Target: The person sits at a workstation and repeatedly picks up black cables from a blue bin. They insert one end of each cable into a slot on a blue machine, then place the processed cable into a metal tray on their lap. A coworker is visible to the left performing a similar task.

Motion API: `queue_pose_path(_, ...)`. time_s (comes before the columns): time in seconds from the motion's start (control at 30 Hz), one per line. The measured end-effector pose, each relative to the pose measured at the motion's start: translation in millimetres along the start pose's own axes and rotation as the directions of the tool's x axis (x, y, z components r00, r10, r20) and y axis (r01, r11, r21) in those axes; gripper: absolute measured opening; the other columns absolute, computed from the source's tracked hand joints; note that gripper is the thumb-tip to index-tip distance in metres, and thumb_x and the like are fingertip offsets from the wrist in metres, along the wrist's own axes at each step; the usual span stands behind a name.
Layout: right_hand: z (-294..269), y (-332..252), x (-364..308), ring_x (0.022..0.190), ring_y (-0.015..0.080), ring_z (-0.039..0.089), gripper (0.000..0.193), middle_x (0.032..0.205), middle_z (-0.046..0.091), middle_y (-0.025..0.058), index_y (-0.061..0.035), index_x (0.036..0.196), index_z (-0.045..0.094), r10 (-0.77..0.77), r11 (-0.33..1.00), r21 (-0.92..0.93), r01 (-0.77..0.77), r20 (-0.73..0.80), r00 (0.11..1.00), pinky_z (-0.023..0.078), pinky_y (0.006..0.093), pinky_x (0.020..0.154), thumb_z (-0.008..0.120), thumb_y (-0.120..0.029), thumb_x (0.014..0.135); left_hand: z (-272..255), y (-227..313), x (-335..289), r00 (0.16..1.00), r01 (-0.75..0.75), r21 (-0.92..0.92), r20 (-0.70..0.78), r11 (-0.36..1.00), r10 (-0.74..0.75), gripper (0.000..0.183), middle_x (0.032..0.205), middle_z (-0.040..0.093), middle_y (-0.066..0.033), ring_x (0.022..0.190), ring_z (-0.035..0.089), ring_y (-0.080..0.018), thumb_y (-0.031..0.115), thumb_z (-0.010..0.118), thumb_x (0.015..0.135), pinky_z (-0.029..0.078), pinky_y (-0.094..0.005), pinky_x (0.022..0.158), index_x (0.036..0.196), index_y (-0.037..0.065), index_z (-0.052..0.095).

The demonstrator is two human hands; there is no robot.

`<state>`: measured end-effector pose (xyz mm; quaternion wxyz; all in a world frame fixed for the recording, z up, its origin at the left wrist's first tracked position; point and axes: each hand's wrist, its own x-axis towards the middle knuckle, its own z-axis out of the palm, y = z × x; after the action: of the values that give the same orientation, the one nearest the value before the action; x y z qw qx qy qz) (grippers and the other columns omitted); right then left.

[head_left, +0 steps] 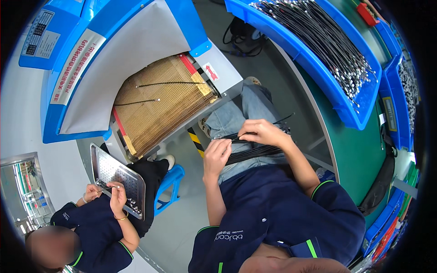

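Observation:
Both of my hands meet over my lap, close together. My left hand (217, 155) has its fingers closed around a thin black cable (235, 140). My right hand (262, 133) pinches the same cable a little to the right, with thumb and fingertips together. Under and behind the hands, a bundle of black cables (255, 154) lies across my thighs on my jeans. A loose cable end (285, 119) sticks out past my right hand. The fingers partly hide the held cable, and its tip cannot be made out.
Ahead to the left, a blue machine (116, 20) has a brown mesh conveyor belt (157, 109) carrying two black cables (169, 83). A blue bin (291, 45) of cables stands on the green table (353, 154). Left, a co-worker handles a cable over a perforated metal tray (111, 166), beside a blue stool (169, 189).

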<state>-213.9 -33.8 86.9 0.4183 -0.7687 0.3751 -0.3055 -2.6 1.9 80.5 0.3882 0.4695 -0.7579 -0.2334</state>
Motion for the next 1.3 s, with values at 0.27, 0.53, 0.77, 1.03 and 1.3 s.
queue_pose_path(0.27,-25.7,4.0,-6.3,0.077,0.0255,0.062,0.013,0.085,0.062,0.0091,-0.0029,0.092,0.066,0.084,0.986,-0.147,-0.083,0.0,0.996,0.051,0.0335,0.067,0.065,-0.01,0.081,-17.2,-18.6,-8.7,0.993,0.118,0.064,-0.013,0.991,-0.118,0.012,0.082,0.065,-0.009,0.076,0.062,-0.0251,-0.001,0.068,0.073,0.05,-0.0343,0.068,0.084,0.003,0.065)
queue_pose_path(0.53,-30.3,-4.2,-9.2,0.07,0.027,0.061,0.012,0.081,0.061,0.0101,-0.0032,0.09,0.067,0.058,0.989,-0.13,-0.073,-0.12,0.991,0.05,0.0342,0.065,0.067,-0.009,0.079,-11.3,-31.1,-9.5,0.96,0.269,-0.095,-0.055,0.958,-0.275,0.012,0.088,0.066,-0.0089,0.075,0.063,-0.0198,0.0,0.068,0.077,0.05,-0.0305,0.068,0.089,0.003,0.066)
queue_pose_path(0.77,-28.1,-9.2,-1.1,0.069,0.0284,0.061,0.012,0.077,0.061,0.011,-0.0021,0.087,0.066,0.085,0.983,-0.15,-0.107,-0.149,0.985,0.049,0.0347,0.063,0.068,-0.009,0.078,-1.8,-32.5,-13.5,0.855,0.45,-0.332,-0.11,0.829,-0.507,0.034,0.093,0.064,-0.0091,0.081,0.062,-0.0129,-0.002,0.064,0.083,0.051,-0.0231,0.07,0.116,-0.002,0.053)
queue_pose_path(1.03,-7.1,-13.0,15.4,0.068,0.0266,0.061,0.01,0.075,0.061,0.0104,-0.0017,0.085,0.066,0.046,0.984,-0.167,-0.068,-0.132,0.99,0.049,0.0336,0.061,0.069,-0.007,0.077,59.4,-0.5,-9.2,0.656,0.301,-0.953,0.178,0.038,-0.734,0.02,0.098,0.062,-0.0049,0.087,0.06,-0.0105,0.006,0.058,0.091,0.051,-0.0245,0.077,0.111,0.002,0.056)
queue_pose_path(1.3,-4.3,-15.9,20.3,0.071,0.0265,0.061,0.011,0.075,0.062,0.0081,-0.0046,0.082,0.066,-0.028,0.953,-0.302,-0.002,-0.095,0.995,0.049,0.0354,0.064,0.069,-0.014,0.076,64.1,-12.3,-20.2,0.647,0.162,-0.987,0.099,0.009,-0.756,0.015,0.095,0.061,-0.0035,0.087,0.06,-0.0102,0.009,0.056,0.093,0.052,-0.0228,0.077,0.107,0.004,0.058)
